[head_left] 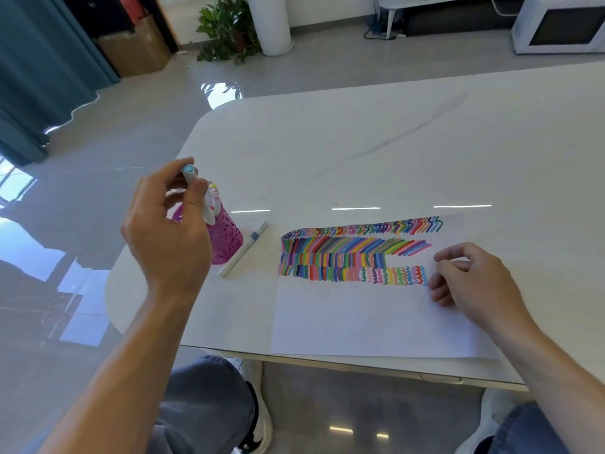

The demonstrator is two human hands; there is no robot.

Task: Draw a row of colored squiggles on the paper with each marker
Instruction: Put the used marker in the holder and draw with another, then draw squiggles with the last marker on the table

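The left hand [167, 237] pinches a light-blue-capped white marker [189, 172] between thumb and curled fingers just above the pink perforated pen cup [227, 244]; keep it upright there. Right of the cup, the loosely curled, empty right hand [468, 276] rests on the white paper [360, 322].

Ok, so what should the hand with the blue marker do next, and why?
Probably lower the marker straight down into the pink holder. The left hand holds it right above the holder, blue cap up, and the last squiggle in the bottom row already looks blue, so that colour seems done. The right hand rests on the paper, holding nothing.
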